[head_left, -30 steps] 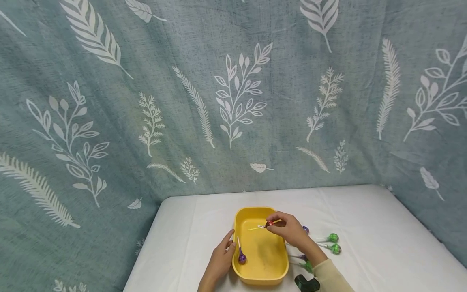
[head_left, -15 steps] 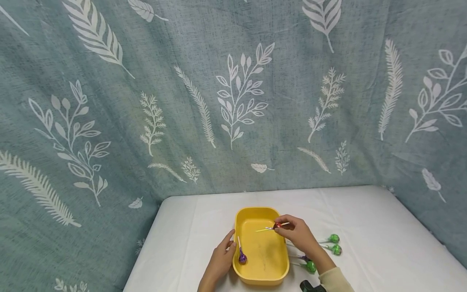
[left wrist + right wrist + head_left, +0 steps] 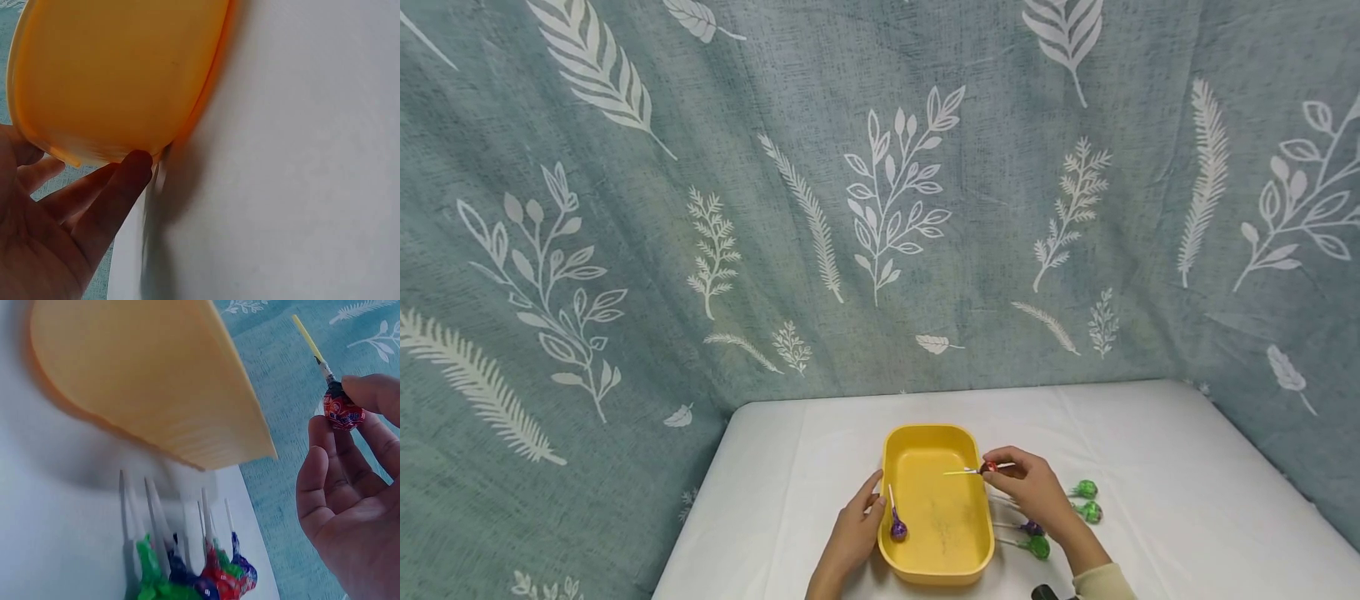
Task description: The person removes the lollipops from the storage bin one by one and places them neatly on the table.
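My right hand (image 3: 1033,492) pinches a red-wrapped lollipop (image 3: 342,411) by its candy head, between thumb and fingertips. Its yellow stick points left over the right rim of a yellow tray (image 3: 936,500) in the head view. At the tray's left side, my left hand (image 3: 852,529) rests its fingers against the outer wall; the left wrist view shows extended fingers (image 3: 119,200) touching that wall from outside. A purple lollipop (image 3: 898,529) lies inside the tray near its left wall, stick toward the far end.
Right of the tray, several lollipops lie on the white table (image 3: 797,467), among them a green lollipop (image 3: 1038,547) and a purple lollipop (image 3: 1032,527). The right wrist view adds a red lollipop (image 3: 220,575). A patterned curtain (image 3: 880,208) stands behind the table.
My right hand has moved right with the red lollipop, from over the tray to its right rim. My left hand and the tray stay in place.
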Demonstrator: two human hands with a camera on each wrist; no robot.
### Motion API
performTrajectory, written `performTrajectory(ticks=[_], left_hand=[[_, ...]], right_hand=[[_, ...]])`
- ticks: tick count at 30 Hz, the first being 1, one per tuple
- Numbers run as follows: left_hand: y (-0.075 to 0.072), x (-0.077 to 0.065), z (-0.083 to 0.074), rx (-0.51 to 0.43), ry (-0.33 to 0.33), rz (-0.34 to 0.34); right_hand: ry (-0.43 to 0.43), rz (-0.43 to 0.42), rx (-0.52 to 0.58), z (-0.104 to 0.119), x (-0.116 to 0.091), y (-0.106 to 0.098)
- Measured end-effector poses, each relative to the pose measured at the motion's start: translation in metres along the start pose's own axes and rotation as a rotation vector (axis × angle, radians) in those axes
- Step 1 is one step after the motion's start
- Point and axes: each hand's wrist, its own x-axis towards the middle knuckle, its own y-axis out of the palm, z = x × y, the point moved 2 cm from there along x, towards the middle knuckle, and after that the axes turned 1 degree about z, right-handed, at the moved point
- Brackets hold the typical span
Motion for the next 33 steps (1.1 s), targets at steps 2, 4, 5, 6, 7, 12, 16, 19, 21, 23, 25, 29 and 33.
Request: performTrajectory(ticks=[2, 4, 5, 6, 7, 12, 16, 19, 21, 23, 25, 29, 33], left_hand=[[0.0, 0.0, 0.0, 0.002, -0.001, 0.001], [0.0, 0.0, 0.0, 0.004, -0.003, 0.002], [0.0, 0.0, 0.001, 0.005, -0.006, 0.003], [0.0, 0.0, 0.001, 0.005, -0.008, 0.004], [0.0, 0.001, 0.001, 0.006, -0.009, 0.005], [0.0, 0.001, 0.001, 0.004, -0.018, 0.005], [0.0, 0.002, 0.0, 0.001, -0.031, 0.006], [0.0, 0.002, 0.0, 0.002, -0.032, 0.003], [0.0, 0.002, 0.0, 0.001, -0.033, 0.004], [0.0, 0.002, 0.001, 0.0, -0.034, 0.006], [0.001, 0.003, 0.001, 0.0, -0.031, 0.008], [0.001, 0.004, 0.001, -0.006, -0.025, 0.009], [0.001, 0.003, 0.002, -0.007, -0.03, 0.009]], right_hand=[[0.015, -0.009, 0.002, -0.003, -0.002, -0.003], [0.029, -0.014, 0.01, -0.006, -0.005, -0.005], [0.032, -0.016, 0.016, -0.008, -0.006, -0.006], [0.032, -0.017, 0.02, -0.009, -0.007, -0.007], [0.034, -0.019, 0.021, -0.01, -0.008, -0.007], [0.042, -0.044, 0.011, -0.015, -0.012, -0.012], [0.056, -0.076, -0.015, -0.017, -0.015, -0.018], [0.061, -0.084, -0.034, -0.019, -0.018, -0.022], [0.081, -0.093, -0.05, -0.02, -0.021, -0.025], [0.096, -0.1, -0.074, -0.022, -0.023, -0.029], [0.115, -0.112, -0.098, -0.024, -0.026, -0.033], [0.125, -0.126, -0.138, -0.032, -0.03, -0.042], [0.15, -0.135, -0.164, -0.04, -0.035, -0.051]])
